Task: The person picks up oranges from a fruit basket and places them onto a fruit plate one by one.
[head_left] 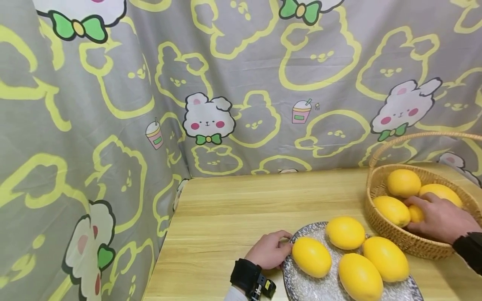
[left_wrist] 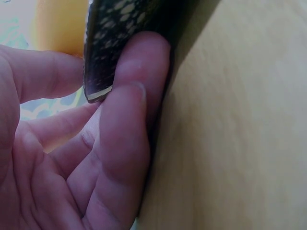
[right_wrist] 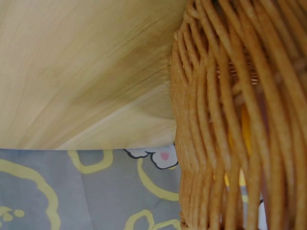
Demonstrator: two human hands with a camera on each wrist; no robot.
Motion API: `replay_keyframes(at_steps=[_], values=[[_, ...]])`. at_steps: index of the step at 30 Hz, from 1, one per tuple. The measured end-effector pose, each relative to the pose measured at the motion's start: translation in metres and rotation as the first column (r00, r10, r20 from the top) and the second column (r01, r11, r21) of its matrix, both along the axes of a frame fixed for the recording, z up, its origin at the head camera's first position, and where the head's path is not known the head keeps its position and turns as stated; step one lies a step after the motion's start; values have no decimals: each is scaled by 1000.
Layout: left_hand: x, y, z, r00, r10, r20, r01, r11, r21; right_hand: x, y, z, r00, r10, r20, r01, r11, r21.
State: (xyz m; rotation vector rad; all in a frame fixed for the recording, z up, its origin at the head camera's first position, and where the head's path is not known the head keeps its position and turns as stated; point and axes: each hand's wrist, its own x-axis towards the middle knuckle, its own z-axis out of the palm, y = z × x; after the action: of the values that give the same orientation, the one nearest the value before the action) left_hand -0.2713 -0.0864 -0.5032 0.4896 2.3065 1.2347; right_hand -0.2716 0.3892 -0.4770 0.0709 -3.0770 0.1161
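Note:
A speckled grey plate (head_left: 301, 286) near the table's front edge carries several yellow lemons (head_left: 311, 256). My left hand (head_left: 284, 246) pinches the plate's left rim; in the left wrist view the dark patterned plate rim (left_wrist: 100, 57) sits between thumb and fingers (left_wrist: 139, 72). At the right, a wicker basket (head_left: 395, 236) holds more lemons (head_left: 403, 182). My right hand (head_left: 433, 217) reaches into the basket, its fingers curled over a small lemon (head_left: 416, 213). The right wrist view shows only the basket wall (right_wrist: 230, 120) from outside.
The wooden table (head_left: 244, 200) stands against a grey cloth with yellow bunny outlines (head_left: 226, 83), which hangs behind and to the left. The basket's arched handle (head_left: 414, 136) rises over it. The table's left edge (head_left: 165, 246) runs close to my left hand.

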Motion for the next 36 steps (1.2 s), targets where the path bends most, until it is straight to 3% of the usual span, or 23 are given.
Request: replay_keyframes(at_steps=[6,27,36], values=[[2,2,0,1000,3,13,-3,1000,3,4,4,-1,1000,-3,-1,3,1000,5],[1,4,-1,1000,4,0,-4,1000,8,8,6,-1,975,70,-213,-59,997,59],[1,0,-1,1000,5,4,-5,1000,10,12,4,5,968,74,-238,-60,996,63]])
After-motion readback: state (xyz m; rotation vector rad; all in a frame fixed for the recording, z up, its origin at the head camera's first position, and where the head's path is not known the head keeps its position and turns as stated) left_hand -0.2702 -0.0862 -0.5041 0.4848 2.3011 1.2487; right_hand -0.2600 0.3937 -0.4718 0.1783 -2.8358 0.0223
